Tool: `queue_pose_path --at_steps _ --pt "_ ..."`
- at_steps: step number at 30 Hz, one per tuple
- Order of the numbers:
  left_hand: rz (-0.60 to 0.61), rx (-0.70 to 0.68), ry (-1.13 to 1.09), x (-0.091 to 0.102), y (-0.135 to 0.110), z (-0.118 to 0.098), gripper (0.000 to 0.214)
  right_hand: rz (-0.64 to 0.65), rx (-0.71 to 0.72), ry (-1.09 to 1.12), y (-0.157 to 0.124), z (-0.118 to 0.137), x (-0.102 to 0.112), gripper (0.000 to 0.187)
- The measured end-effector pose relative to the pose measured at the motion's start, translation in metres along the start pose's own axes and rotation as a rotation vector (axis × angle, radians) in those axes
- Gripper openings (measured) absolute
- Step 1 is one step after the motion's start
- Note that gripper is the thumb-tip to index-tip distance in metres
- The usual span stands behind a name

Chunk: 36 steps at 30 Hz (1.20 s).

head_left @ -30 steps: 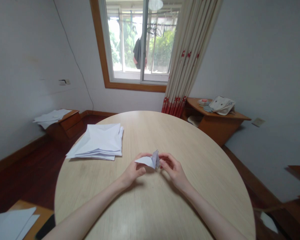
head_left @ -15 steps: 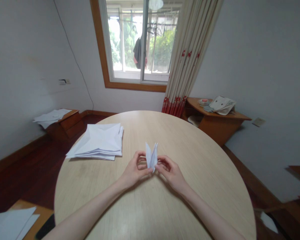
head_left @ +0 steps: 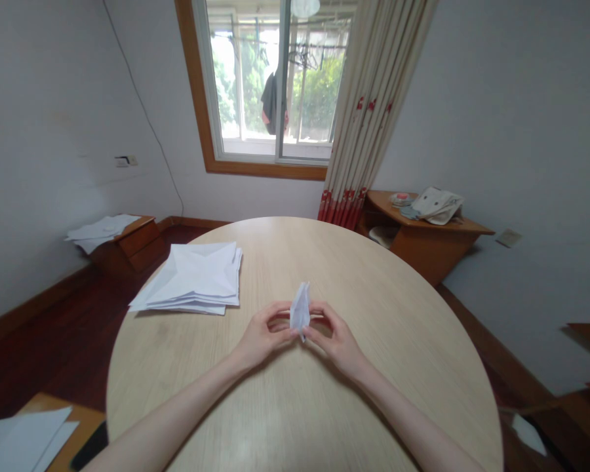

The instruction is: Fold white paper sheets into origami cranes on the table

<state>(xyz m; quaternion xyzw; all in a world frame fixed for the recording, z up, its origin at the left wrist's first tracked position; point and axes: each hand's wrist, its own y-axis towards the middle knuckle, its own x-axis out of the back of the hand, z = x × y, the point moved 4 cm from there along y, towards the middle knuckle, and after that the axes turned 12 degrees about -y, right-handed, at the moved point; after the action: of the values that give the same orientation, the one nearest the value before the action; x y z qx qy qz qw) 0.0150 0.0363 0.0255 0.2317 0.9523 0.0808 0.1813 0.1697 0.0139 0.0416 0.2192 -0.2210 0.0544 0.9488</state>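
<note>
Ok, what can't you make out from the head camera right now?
Head view:
Folded white paper: its sides hidden by the left hand and right hand.
Paper sheets at bottom left: cut off by the frame edge.
Round item on the side table: too small to identify.

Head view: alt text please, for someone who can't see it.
Two bare hands, the left hand and the right hand, hold a narrow folded white paper upright between them over a round pale wood table. A stack of creased white paper lies on the table to the left, and a window is beyond it.
</note>
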Motion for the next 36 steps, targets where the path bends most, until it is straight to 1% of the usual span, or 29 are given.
queue_pose_path --at_steps 3,7,9,11,14,18,20,23,25,26,28,31,32,33,34,36 --pt "0.024 -0.019 0.069 0.001 0.001 -0.001 0.042 -0.002 -0.026 0.009 0.0 -0.002 -0.001 0.026" --pt "0.078 -0.113 0.217 0.002 0.001 -0.005 0.033 -0.002 -0.032 0.026 -0.001 -0.003 -0.002 0.022" --pt "0.087 -0.128 0.269 0.003 0.001 -0.005 0.031 0.016 -0.053 0.058 -0.002 -0.003 -0.004 0.024" --pt "0.088 -0.114 0.29 0.003 0.0 -0.004 0.032 0.039 -0.076 0.101 -0.003 -0.005 -0.007 0.029" --pt "0.069 -0.1 0.302 0.005 0.001 -0.003 0.032 0.056 -0.092 0.123 -0.004 -0.006 -0.01 0.031" --pt "-0.016 -0.091 0.235 0.009 0.003 0.0 0.031 0.008 -0.088 0.009 -0.003 -0.007 -0.006 0.022" --pt "-0.066 -0.056 0.174 0.011 0.003 0.002 0.04 -0.016 -0.073 -0.048 -0.002 -0.006 -0.004 0.019" --pt "-0.129 0.013 0.086 0.013 0.003 0.006 0.065 -0.042 -0.044 -0.092 -0.002 -0.006 -0.001 0.016" --pt "-0.155 0.044 0.064 0.013 0.002 0.006 0.071 -0.048 -0.036 -0.1 -0.002 -0.006 -0.002 0.015" --pt "-0.168 0.051 0.069 0.012 0.002 0.005 0.068 -0.044 -0.044 -0.092 -0.002 -0.007 -0.002 0.015" --pt "-0.192 0.056 0.097 0.012 0.002 0.003 0.054 -0.034 -0.075 -0.033 -0.003 -0.008 -0.005 0.02" --pt "-0.201 0.058 0.137 0.011 0.003 0.001 0.037 -0.029 -0.14 0.112 -0.004 -0.008 -0.008 0.045" --pt "-0.193 0.063 0.146 0.01 0.003 0.001 0.035 -0.027 -0.16 0.145 -0.005 -0.008 -0.008 0.052" --pt "-0.182 0.069 0.155 0.01 0.002 0.001 0.034 -0.022 -0.176 0.161 -0.005 -0.008 -0.009 0.054" --pt "-0.171 0.071 0.17 0.01 0.002 0.001 0.033 -0.014 -0.189 0.162 -0.005 -0.008 -0.009 0.052" --pt "-0.164 0.055 0.208 0.01 0.002 0.001 0.031 0.012 -0.201 0.141 -0.005 -0.008 -0.009 0.036"
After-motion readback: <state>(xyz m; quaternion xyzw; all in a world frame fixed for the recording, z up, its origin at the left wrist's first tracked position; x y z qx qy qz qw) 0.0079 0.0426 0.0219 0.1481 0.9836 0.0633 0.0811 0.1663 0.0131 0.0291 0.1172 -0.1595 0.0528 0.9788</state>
